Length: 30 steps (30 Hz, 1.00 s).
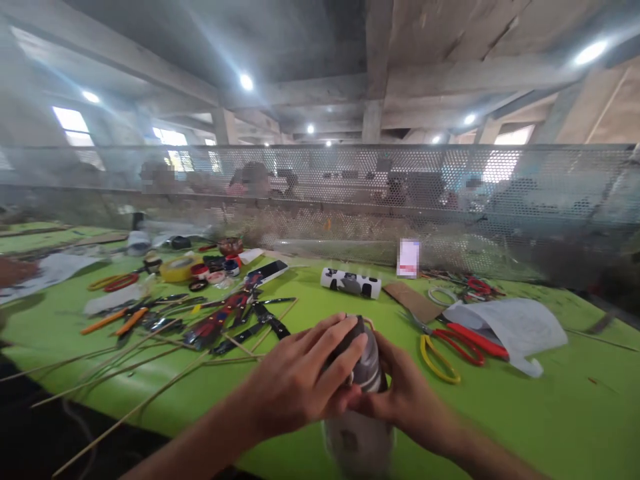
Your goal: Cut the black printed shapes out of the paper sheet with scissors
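lamps and windows glare against the dim ceiling, while the mesh screen blurs toward both edges.

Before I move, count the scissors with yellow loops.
2 clear ones: scissors to the right of the right hand, and a second pair at the left, near the yellow tape. Others may be hidden.

"Can any text be read?"

"None. At six o'clock, a small dark mark is seen on the pale container, but it is too blurred to be made out."

"And at three o'clock?"

"A pale upright rectangle is shown there, covered by pixelation; a reddish band is seen near its foot, but no wording can be deciphered."

"Toward nine o'clock?"

"On the small jars, no lettering can be distinguished."
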Tool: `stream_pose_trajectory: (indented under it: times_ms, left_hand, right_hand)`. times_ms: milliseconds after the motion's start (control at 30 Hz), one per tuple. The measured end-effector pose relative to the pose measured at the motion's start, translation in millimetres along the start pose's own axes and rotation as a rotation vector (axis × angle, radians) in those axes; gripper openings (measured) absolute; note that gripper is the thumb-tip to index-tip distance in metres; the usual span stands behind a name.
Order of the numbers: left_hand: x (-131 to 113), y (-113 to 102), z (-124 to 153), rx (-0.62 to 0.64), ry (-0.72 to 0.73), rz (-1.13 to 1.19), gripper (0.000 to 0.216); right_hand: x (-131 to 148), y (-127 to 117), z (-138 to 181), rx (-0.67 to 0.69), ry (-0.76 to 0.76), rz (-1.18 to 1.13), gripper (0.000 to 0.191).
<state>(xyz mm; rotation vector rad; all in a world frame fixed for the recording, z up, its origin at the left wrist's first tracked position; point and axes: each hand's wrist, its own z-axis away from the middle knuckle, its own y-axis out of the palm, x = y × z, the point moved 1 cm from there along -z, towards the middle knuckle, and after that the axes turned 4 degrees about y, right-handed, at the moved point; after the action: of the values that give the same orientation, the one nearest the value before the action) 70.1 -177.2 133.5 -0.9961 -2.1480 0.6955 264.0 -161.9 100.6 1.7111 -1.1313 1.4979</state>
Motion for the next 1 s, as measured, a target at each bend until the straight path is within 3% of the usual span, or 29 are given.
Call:
stream_pose_trajectory:
  times_ms: [267, 433, 733, 867, 1000]
  left_hand:
    - [3.5, -40.0, 20.1, 0.103, 0.047, -0.215, 0.051]
    - [7.9, -54.2, 29.3, 0.152, 0.063, -0.327, 0.049]
    - [8.6, -58.8, 33.0, 0.198, 0.065, -0.517, 0.037]
    - [9.5, -54.5, 33.5, 0.227, 0.052, -0.486, 0.035]
    - [10.6, -45.8, 33.5, 0.344, -0.025, -0.405, 0.038]
  right_hand:
    - [26.5, 34.1, -8.8, 0.185, 0.102, -0.012, 0.054]
    - [36.5, 47.4, -19.4, 0.243, 0.153, 0.016, 0.052]
    - [46.3, 52.4, -32.7, 0.269, 0.137, 0.185, 0.034]
    - [41.1, 51.7, -35.8, 0.248, 0.130, 0.200, 0.037]
    - [33.4, 50.0, -38.7, 0.187, 0.079, 0.261, 0.040]
